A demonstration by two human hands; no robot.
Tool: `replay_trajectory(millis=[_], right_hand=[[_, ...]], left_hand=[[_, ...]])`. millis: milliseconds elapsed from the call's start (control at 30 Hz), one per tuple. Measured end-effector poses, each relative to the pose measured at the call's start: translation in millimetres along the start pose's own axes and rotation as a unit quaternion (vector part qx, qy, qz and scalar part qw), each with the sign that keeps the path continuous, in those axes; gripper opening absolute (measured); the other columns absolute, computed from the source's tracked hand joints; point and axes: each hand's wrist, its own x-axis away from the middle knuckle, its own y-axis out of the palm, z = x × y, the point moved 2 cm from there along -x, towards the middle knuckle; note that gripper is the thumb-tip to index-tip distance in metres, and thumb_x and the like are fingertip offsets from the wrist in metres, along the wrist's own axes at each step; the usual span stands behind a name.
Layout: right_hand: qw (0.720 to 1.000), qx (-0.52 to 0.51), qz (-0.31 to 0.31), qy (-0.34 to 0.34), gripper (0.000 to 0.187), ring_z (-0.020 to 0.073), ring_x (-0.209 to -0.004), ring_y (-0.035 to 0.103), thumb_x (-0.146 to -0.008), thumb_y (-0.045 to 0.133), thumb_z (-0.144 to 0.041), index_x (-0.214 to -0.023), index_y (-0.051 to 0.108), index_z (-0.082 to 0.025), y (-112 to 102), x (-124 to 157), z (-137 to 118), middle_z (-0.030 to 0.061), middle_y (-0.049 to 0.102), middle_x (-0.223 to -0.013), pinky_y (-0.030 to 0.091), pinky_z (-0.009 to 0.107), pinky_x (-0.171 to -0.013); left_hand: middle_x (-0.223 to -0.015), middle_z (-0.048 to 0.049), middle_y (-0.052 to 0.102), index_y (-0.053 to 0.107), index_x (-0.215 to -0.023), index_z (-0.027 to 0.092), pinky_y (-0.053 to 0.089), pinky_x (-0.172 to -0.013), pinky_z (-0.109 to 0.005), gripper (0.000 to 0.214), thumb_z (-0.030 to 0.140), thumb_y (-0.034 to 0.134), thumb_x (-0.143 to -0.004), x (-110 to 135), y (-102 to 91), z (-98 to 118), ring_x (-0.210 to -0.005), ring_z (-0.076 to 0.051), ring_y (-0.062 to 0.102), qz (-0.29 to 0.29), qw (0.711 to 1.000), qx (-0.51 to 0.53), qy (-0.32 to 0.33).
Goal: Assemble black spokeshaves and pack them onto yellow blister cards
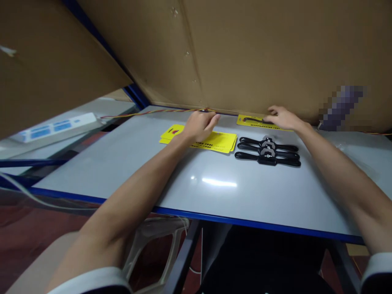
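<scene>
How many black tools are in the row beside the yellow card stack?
3: front tool, middle tool and back tool, closely lined up, right of the yellow cards.

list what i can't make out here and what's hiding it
In the head view:
Yellow cards: partly covered by the left hand; smallest print too small to read.
Back card: upper right part hidden by the right hand.
Purple object: blurred by pixel blocks.
Left sleeve: cut off by the bottom edge.

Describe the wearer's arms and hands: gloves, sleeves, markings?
Left hand and right hand: no gloves. Forearms uncovered; no watch, cable or marking visible. Sleeves look dark, each edged with a white band; the rest is out of frame.
</scene>
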Motion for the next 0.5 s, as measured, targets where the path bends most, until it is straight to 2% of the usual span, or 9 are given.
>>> replay_trajectory(millis=[33, 100, 200, 267, 400, 500], right_hand=[[0.999, -0.003, -0.033, 0.008, 0.062, 0.0364, -0.121, 0.07, -0.088, 0.071, -0.054, -0.139, 0.066, -0.018, 7.0, -3.5, 1.5, 0.0191, 0.073, -0.137, 0.056, 0.051, -0.101], [0.998, -0.007, -0.061, 0.023, 0.061, 0.034, -0.121, 0.069, -0.083, 0.078, -0.047, -0.136, 0.065, -0.02, 17.0, -8.0, 3.3, 0.0177, 0.072, -0.139, 0.056, 0.048, -0.102], [0.998, -0.017, -0.047, 0.023, 0.047, 0.0299, -0.113, 0.071, -0.085, 0.078, -0.043, -0.125, 0.066, -0.022, 21.4, -8.5, 4.0, 0.0138, 0.075, -0.129, 0.057, 0.043, -0.095], [0.999, -0.013, -0.038, 0.012, 0.043, 0.0295, -0.109, 0.071, -0.085, 0.08, -0.045, -0.12, 0.066, -0.023, 18.8, -4.1, 1.9, 0.0124, 0.076, -0.124, 0.056, 0.042, -0.091], [0.999, -0.012, 0.018, -0.029, 0.043, 0.0311, -0.108, 0.07, -0.086, 0.081, -0.047, -0.118, 0.066, -0.023, 5.0, 13.6, -17.5, 0.0103, 0.077, -0.119, 0.053, 0.042, -0.091], [0.99, -0.033, 0.101, -0.091, 0.04, 0.0309, -0.111, 0.068, -0.086, 0.082, -0.044, -0.117, 0.066, -0.024, -7.6, 26.9, -43.5, 0.0094, 0.074, -0.122, 0.053, 0.044, -0.095]], left_hand=[[-0.058, -0.0034, 0.057, 0.065, -0.067, 0.023, 0.047, -0.088, -0.037, 0.044, 0.05, 0.047, -0.097, 0.0, -1.0, 0.5, -0.066, -0.023, 0.059, -0.001, 1.0, 0.001, 0.005], [-0.068, -0.0053, 0.066, 0.068, -0.075, 0.022, 0.048, -0.087, -0.037, 0.041, 0.05, 0.048, -0.097, 0.1, -3.1, 0.9, -0.069, -0.023, 0.062, -0.005, 1.0, -0.002, 0.012], [-0.082, -0.008, 0.074, 0.071, -0.082, 0.022, 0.049, -0.09, -0.037, 0.04, 0.05, 0.048, -0.097, 0.4, -3.4, 1.3, -0.078, -0.024, 0.065, -0.004, 1.0, -0.001, 0.016], [-0.091, -0.0095, 0.077, 0.071, -0.085, 0.022, 0.051, -0.093, -0.037, 0.04, 0.051, 0.048, -0.097, -0.2, -0.4, 2.1, -0.088, -0.025, 0.068, 0.013, 0.999, 0.035, 0.008], [-0.115, -0.0112, 0.078, 0.071, -0.102, 0.021, 0.052, -0.102, -0.037, 0.038, 0.054, 0.053, -0.097, -4.1, 11.4, 2.1, -0.114, -0.026, 0.069, 0.065, 0.98, 0.177, -0.059], [-0.135, -0.0144, 0.073, 0.069, -0.119, 0.021, 0.054, -0.106, -0.043, 0.049, 0.061, 0.054, -0.095, -7.4, 21.1, 1.1, -0.126, -0.028, 0.067, 0.043, 0.937, 0.317, -0.141]])
